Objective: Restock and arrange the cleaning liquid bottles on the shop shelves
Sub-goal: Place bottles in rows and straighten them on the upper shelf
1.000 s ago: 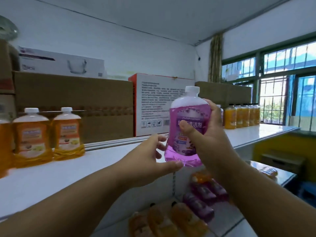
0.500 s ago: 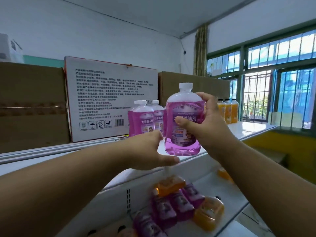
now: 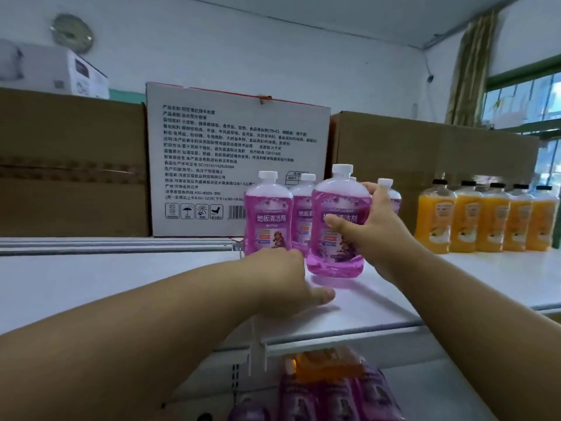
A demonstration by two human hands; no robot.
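**Purple bottle held just above the top shelf**

The right hand (image 3: 376, 235) grips a purple bottle (image 3: 337, 226) around its middle, thumb across the label, upright with its base just over the white shelf (image 3: 121, 284). The left hand (image 3: 285, 284) rests flat on the shelf, fingers relaxed, holding nothing. Three more purple bottles (image 3: 268, 217) stand just behind, touching one another. A row of orange bottles (image 3: 485, 220) stands to the right, before cardboard boxes (image 3: 73, 162).

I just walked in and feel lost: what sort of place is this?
Probably a small shop or its stockroom. A white shelf carries matching purple bottles and a row of orange bottles, with cartons stacked behind. The right hand holds one more purple bottle at the shelf.
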